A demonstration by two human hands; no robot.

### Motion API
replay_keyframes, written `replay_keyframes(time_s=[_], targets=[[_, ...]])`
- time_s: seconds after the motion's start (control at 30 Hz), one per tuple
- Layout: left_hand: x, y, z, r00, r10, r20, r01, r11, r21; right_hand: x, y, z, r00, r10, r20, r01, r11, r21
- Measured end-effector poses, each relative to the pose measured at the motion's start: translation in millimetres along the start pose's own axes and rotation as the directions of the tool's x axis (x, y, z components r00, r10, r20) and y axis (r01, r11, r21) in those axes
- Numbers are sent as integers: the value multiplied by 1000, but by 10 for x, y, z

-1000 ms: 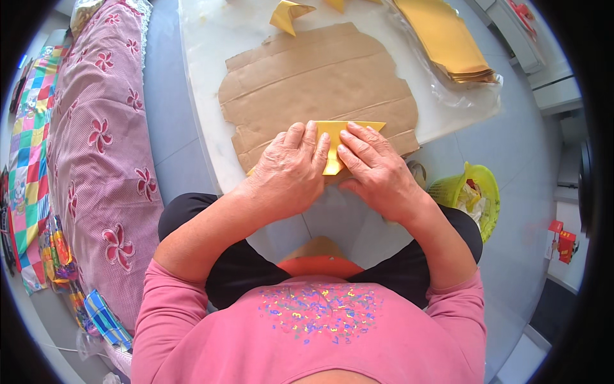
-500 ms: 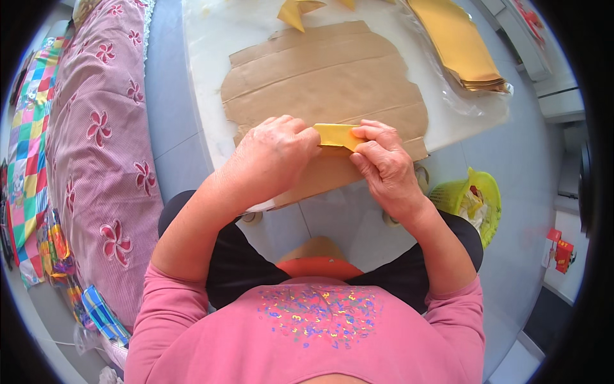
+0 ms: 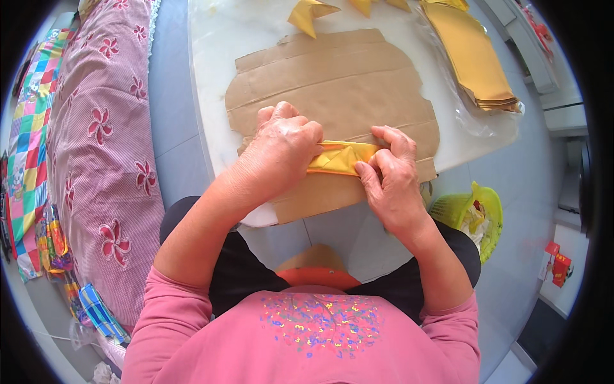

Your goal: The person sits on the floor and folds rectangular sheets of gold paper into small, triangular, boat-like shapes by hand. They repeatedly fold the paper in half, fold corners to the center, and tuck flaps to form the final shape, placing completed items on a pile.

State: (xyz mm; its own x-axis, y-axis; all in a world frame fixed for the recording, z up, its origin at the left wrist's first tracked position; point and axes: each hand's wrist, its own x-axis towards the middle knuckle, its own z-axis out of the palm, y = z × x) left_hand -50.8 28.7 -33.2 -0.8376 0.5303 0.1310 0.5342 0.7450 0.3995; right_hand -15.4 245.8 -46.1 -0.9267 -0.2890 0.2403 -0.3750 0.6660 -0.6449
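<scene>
The left hand [image 3: 281,144], at the middle of the frame, has its grip closed on the left end of a folded yellow paper strip [image 3: 342,157]; its fingers are curled over and hide that end, and where its thumb lies cannot be made out; the right hand [image 3: 393,173], a little right of the middle, has its grip closed on the right end, with the thumb at the lower edge and bent fingers at the upper; a narrow gap is left between thumb and fingers, filled by the paper.

The strip lies stretched between the hands at the centre of the frame, its creased, glossy face showing; it is over the near part of a brown cardboard sheet [image 3: 332,83], though whether it touches the sheet cannot be told; the cardboard lies on a white bench [image 3: 214,121] across the upper middle; a folded yellow piece [image 3: 310,16] rests beyond the cardboard at the top of the frame, with parts of others to its right; a stack of yellow sheets [image 3: 470,57] lies on clear plastic [image 3: 483,125] at the upper right; a yellow-green basket [image 3: 448,208] stands at the right, below the bench.
</scene>
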Motion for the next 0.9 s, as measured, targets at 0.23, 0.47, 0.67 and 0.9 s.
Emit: replay_keyframes(time_s=[0.23,0.47,0.67,0.9], targets=[[-8,21,-7,999,-46,-25,45,998,-32,17,-11,-3,1000,22,1,-22,1000,0],[-4,-12,15,996,-90,-24,88,994,-66,40,-31,-6,999,48,2,-48,999,3],[24,-31,-6,996,-91,-1,90,993,-80,49,-26,7,999,43,-2,-43,999,-20],[39,-21,-14,995,-103,10,103,992,-72,58,-20,-2,998,55,9,-55,998,-17]])
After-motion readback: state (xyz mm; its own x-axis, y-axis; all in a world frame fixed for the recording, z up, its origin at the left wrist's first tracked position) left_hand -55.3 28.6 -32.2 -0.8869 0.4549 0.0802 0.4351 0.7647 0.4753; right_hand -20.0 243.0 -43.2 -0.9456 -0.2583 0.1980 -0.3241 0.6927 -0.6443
